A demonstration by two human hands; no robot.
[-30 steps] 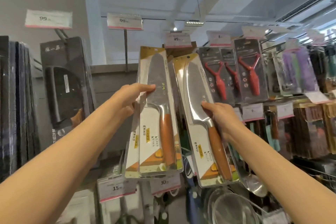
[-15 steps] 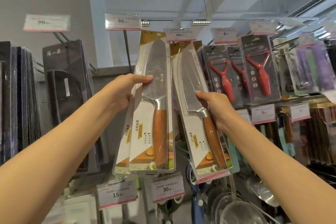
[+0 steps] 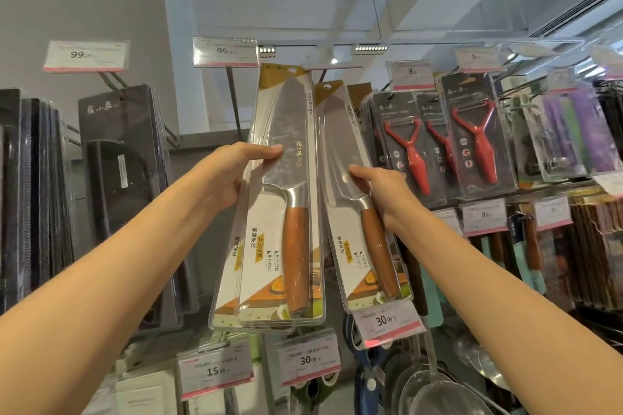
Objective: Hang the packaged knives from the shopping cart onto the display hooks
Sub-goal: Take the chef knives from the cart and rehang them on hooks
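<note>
Packaged knives are what we're dealing with here, and we're holding two lots up at the display wall. Our left hand [image 3: 232,175] is gripping the left knife pack [image 3: 283,199] by its edge, thumb across the blade window; there's at least one more pack stacked right behind it. Our right hand [image 3: 374,189] is pinching the right knife pack [image 3: 357,199] around mid-height, near where the blade meets the wooden handle.

What matters for the next bit: both packs are standing long axis up, blade tips and hang holes well above our hands, handles pointing down. The right pack's hang hole [image 3: 327,86] is leaning in toward the left pack's top, just under a price tag edge. We can't actually see a hook tip behind the cards, so whether either is threaded yet, can't tell.

Readable stuff: vertical Chinese on the cards like 精准定位, a calligraphy brand mark on the left blade. Price tags are saying 99 [image 3: 225,51] up top, 30 [image 3: 384,319] below the right pack, plus 15 [image 3: 215,371] lower left. Red peelers [image 3: 477,141] are hanging to the right with an 8 tag above them.
</note>
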